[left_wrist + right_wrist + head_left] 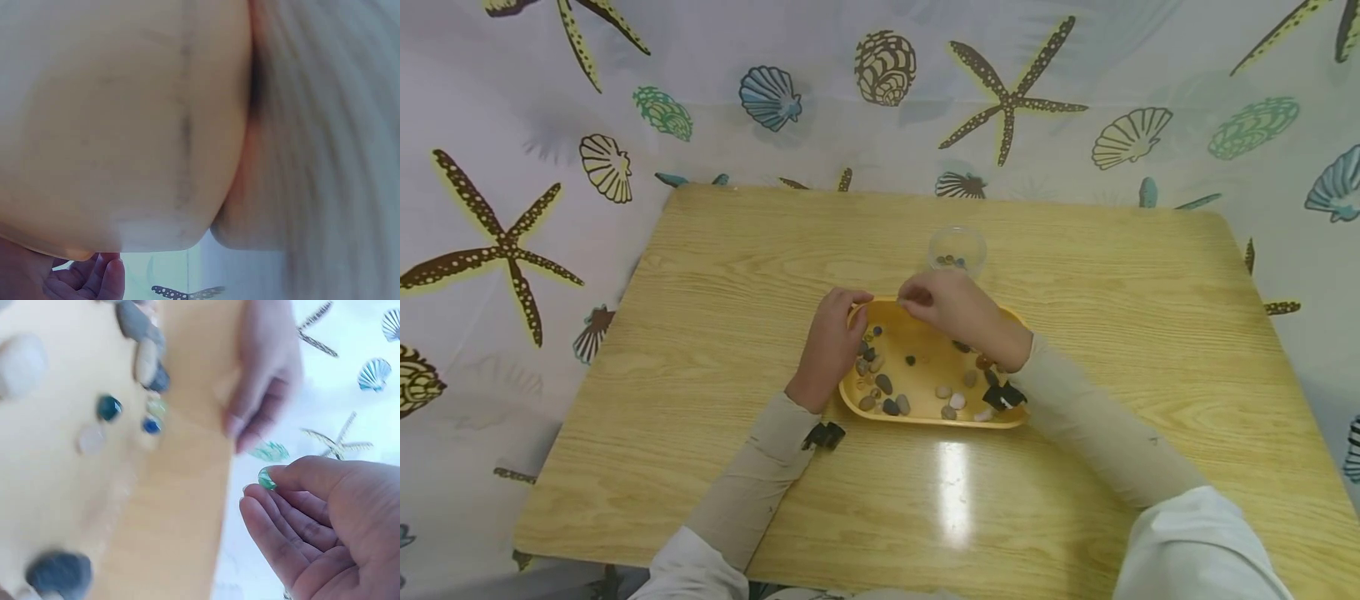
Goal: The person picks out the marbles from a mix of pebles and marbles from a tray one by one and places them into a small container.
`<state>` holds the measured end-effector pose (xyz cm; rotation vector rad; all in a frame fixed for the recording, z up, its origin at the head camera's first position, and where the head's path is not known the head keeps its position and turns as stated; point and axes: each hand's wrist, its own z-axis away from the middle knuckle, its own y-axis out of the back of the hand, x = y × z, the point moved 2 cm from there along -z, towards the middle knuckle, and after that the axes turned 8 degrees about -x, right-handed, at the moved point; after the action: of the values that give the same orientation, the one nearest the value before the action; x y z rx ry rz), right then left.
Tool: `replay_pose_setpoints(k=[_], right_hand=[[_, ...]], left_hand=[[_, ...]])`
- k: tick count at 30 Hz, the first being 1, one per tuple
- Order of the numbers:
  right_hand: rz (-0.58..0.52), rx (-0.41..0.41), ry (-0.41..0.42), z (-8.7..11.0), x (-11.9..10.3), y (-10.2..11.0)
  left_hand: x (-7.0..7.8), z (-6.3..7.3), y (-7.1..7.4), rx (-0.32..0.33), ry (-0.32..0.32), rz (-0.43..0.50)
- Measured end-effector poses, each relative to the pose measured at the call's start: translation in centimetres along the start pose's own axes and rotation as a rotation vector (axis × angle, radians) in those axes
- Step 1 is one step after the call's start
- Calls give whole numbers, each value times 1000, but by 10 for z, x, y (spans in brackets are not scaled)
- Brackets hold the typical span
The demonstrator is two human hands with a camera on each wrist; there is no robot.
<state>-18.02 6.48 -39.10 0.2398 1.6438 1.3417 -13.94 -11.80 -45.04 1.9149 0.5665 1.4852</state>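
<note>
A yellow oval tub sits on the table in the head view, with grey, tan and white stones and small glass marbles inside. My left hand grips its left rim, thumb inside and fingers outside. Above the tub's far rim, my right hand pinches a green glass marble between thumb and fingertips, clearest in the right wrist view. The tub's outer wall fills most of the left wrist view.
A clear round container stands behind the tub, with several marbles at its bottom. The wooden table extends around the tub. A curtain printed with shells and starfish hangs behind the table and at its sides.
</note>
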Motion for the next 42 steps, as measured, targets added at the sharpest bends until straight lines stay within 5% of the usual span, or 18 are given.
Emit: replay_pose_setpoints(k=[20, 42], right_hand=[[-84, 235, -77, 18, 36, 56], [-48, 159, -106, -10, 64, 39]], left_hand=[[1, 1, 1, -10, 29, 19], [0, 1, 0, -7, 25, 25]])
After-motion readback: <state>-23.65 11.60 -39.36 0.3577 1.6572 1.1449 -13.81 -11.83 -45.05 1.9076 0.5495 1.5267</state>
